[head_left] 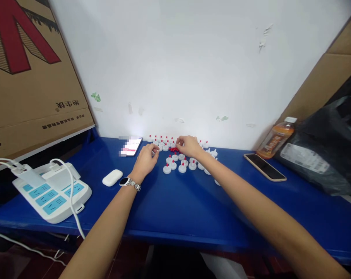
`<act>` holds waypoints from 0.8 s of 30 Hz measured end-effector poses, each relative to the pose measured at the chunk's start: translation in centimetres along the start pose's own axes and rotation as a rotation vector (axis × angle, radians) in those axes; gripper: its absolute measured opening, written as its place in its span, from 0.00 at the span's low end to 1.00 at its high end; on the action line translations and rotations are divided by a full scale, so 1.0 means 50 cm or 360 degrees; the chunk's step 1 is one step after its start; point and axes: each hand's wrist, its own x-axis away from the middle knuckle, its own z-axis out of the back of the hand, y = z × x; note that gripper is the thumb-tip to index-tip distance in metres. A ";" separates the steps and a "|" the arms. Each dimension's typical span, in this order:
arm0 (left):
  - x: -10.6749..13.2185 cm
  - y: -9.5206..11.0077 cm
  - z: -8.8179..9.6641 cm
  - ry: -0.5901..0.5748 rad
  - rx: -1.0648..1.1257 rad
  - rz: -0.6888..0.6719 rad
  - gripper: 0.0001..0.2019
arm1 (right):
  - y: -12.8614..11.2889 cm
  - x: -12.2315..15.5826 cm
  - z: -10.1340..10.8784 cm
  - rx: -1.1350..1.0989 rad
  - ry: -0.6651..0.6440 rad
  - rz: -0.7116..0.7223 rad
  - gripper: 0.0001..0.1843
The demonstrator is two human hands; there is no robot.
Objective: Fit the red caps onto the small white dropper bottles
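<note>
Both my arms reach across a blue table (192, 209) toward the wall. My left hand (146, 159), with a watch on the wrist, has its fingers curled together near the white caps with red tips (175, 164); what it pinches is too small to name. My right hand (188, 145) hovers over a small heap of loose red tips (173, 149), fingers pinched down onto them. More white caps (163, 142) stand in rows against the wall.
A lit phone (131, 146) lies left of the caps, a white earbud case (112, 177) nearer me. A white power strip (52, 190) with cables sits far left under a cardboard box (33, 69). At right: a dark phone (264, 167), an orange bottle (276, 138), a black bag (326, 147).
</note>
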 end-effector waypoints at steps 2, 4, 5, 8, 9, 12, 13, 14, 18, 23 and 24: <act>0.000 -0.024 -0.002 0.0029 -0.0059 0.0127 0.08 | -0.020 -0.035 -0.014 0.0059 -0.0083 0.0042 0.08; 0.002 -0.039 -0.007 0.0036 -0.0093 0.0221 0.10 | -0.045 -0.061 -0.032 0.0099 -0.0152 0.0123 0.09; 0.003 -0.043 -0.010 0.0040 -0.0098 0.0250 0.11 | -0.058 -0.070 -0.042 0.0110 -0.0183 0.0175 0.10; 0.007 -0.045 -0.014 0.0049 -0.0090 0.0282 0.12 | -0.095 -0.090 -0.072 0.0133 -0.0278 0.0275 0.13; 0.008 -0.044 -0.013 0.0049 -0.0085 0.0288 0.12 | -0.105 -0.094 -0.081 0.0141 -0.0305 0.0280 0.13; 0.010 -0.040 -0.010 0.0037 -0.0071 0.0309 0.12 | -0.124 -0.101 -0.102 0.0136 -0.0355 0.0264 0.10; 0.010 -0.038 -0.009 0.0029 -0.0068 0.0312 0.12 | -0.127 -0.102 -0.105 0.0125 -0.0358 0.0262 0.07; 0.010 -0.036 -0.007 0.0024 -0.0068 0.0313 0.12 | -0.129 -0.101 -0.107 0.0112 -0.0357 0.0260 0.05; 0.010 -0.020 -0.002 0.0041 -0.0077 0.0254 0.14 | -0.119 -0.088 -0.090 -0.0034 -0.0282 0.0184 0.05; 0.011 0.013 -0.009 -0.0149 0.0031 0.0007 0.20 | -0.084 -0.047 -0.038 -0.0867 -0.0269 0.0109 0.09; 0.011 0.019 -0.012 -0.0195 0.0057 -0.0025 0.19 | -0.076 -0.038 -0.027 -0.0994 -0.0290 0.0127 0.10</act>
